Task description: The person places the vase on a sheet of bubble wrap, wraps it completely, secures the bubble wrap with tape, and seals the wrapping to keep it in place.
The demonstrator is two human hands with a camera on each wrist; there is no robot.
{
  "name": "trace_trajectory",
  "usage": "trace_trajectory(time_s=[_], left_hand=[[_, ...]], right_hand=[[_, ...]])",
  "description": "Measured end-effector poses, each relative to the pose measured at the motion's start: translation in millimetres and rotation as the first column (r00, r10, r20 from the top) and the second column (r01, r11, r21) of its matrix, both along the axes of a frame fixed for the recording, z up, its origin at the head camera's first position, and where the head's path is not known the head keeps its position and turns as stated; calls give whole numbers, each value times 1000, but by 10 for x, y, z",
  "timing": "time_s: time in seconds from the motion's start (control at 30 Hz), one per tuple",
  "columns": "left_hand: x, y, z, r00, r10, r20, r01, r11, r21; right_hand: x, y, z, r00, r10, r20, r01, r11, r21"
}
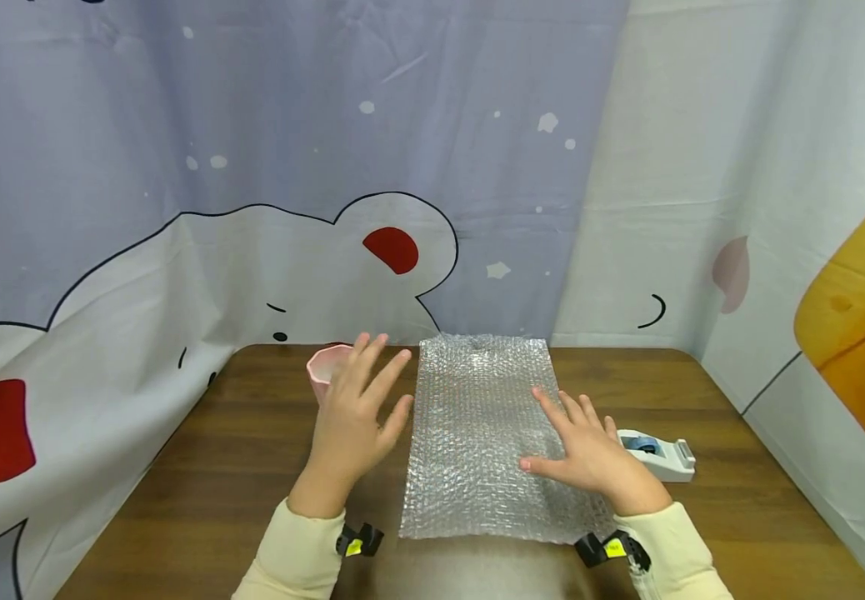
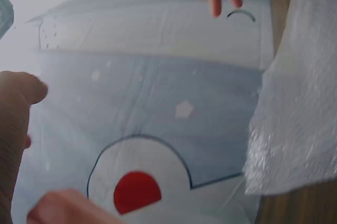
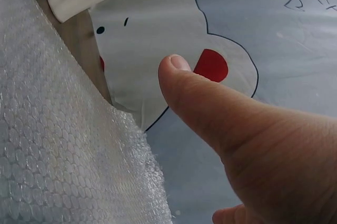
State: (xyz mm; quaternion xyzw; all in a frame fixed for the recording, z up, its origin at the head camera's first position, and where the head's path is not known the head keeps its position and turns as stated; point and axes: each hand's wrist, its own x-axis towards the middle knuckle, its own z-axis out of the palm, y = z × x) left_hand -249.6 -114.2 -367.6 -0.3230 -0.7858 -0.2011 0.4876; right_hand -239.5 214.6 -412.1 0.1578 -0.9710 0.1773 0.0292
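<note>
A sheet of clear bubble wrap (image 1: 477,433) lies flat in the middle of the wooden table. To its left, my left hand (image 1: 357,425) is raised with spread fingers and holds nothing. Behind that hand stands a pink cup (image 1: 325,367), partly covered by the fingers. My right hand (image 1: 586,446) hovers over the wrap's right side, fingers spread and nothing held. Just beyond its fingers sits a white tape dispenser (image 1: 661,457) with a blue roll. In the right wrist view my right thumb (image 3: 195,95) sticks out beside the bubble wrap (image 3: 68,129).
The brown wooden table (image 1: 215,467) reaches back to a printed curtain (image 1: 290,125) with bear drawings. The curtain also hangs along both sides. A black wrist strap with a yellow tag sits on each cream sleeve (image 1: 293,550).
</note>
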Motion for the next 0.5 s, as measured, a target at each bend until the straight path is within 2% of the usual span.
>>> trace_trajectory(time_s=[0.13,0.3,0.37,0.5], left_hand=[[-60,-175,25,992,126,-6,-125,988,89],[-132,-332,-10,958,262,115,-278,947,161],[-146,-368,-36,938,282,200,-318,931,177],[-156,-410,-90,896,256,363,-346,914,210]], right_hand=[[-7,-15,-7,1000,9,11,-9,1000,12],[2,-21,3,1000,10,-2,-10,1000,18],[8,-19,5,1000,11,-10,-11,1000,19],[14,-22,3,1000,14,-15,-14,1000,27]])
